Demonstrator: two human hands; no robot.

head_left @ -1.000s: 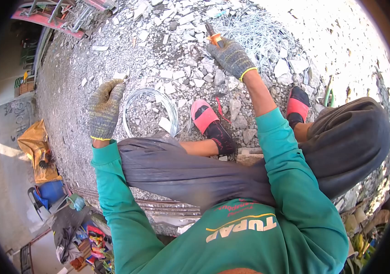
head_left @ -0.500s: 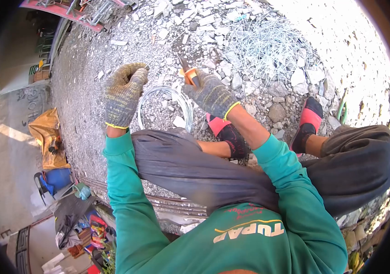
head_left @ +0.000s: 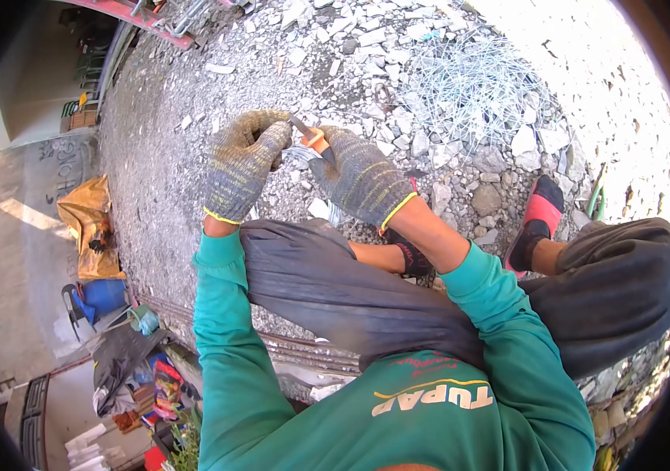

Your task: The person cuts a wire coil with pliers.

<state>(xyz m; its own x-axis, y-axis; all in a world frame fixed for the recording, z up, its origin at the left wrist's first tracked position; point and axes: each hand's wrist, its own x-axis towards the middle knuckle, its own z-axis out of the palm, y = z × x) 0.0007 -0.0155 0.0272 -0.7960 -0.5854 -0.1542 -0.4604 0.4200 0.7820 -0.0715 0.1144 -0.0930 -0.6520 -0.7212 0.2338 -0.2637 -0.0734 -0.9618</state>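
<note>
A person in a green long-sleeved shirt sits on gravel, seen from above. Both gloved hands now meet over the coil of wire [head_left: 301, 154] — half a second ago they were apart, the coil lying open between them. The left hand [head_left: 242, 166] is curled into a fist, fingers together, apparently gripping the wire at the coil's upper edge; the wire itself is mostly hidden under the gloves. The right hand [head_left: 360, 179] has swung in from the coil's far side and clamps the orange-handled pliers [head_left: 311, 139], whose dark tip touches the left glove just above the coil. Beyond the coil lies a pile of cut wire pieces [head_left: 472, 82] — well apart from it. A pink sandal [head_left: 535, 220] rests on stones to the coil's right.
</note>
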